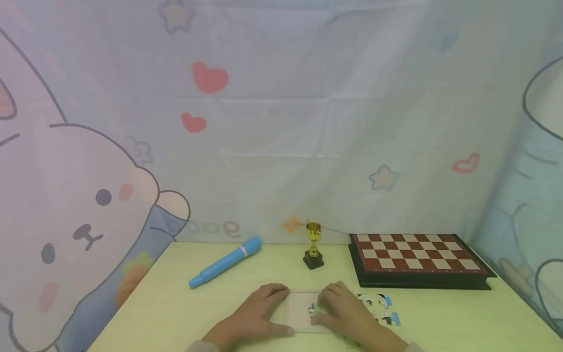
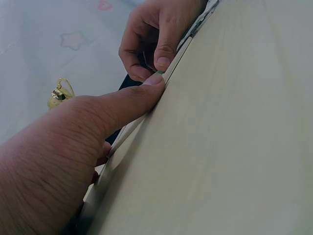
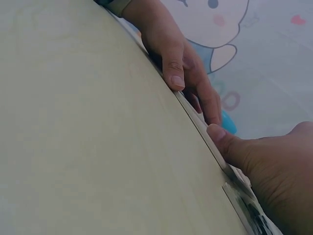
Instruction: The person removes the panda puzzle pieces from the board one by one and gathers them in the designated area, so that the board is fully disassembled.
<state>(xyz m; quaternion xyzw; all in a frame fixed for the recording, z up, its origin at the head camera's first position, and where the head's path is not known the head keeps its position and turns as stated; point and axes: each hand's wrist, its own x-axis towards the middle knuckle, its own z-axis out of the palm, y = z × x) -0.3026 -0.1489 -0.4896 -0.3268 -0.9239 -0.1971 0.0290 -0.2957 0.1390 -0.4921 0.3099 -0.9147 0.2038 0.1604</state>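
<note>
A flat white puzzle tray lies on the table's near side. My left hand rests at the tray's left end, thumb along the near edge and fairly straight fingers at the far corner. Over the right part, my right hand has its fingers bent and pinches a small green, white and blue jigsaw piece. In the left wrist view only a green sliver of the piece shows by the fingertips. Several jigsaw pieces lie to the right, partly behind the right hand.
A red-and-white checkered board box stands at the back right. A small gold trophy cup is upright behind the tray. The blue pen-shaped tube lies at the back left of the pale table, before a printed cloth backdrop.
</note>
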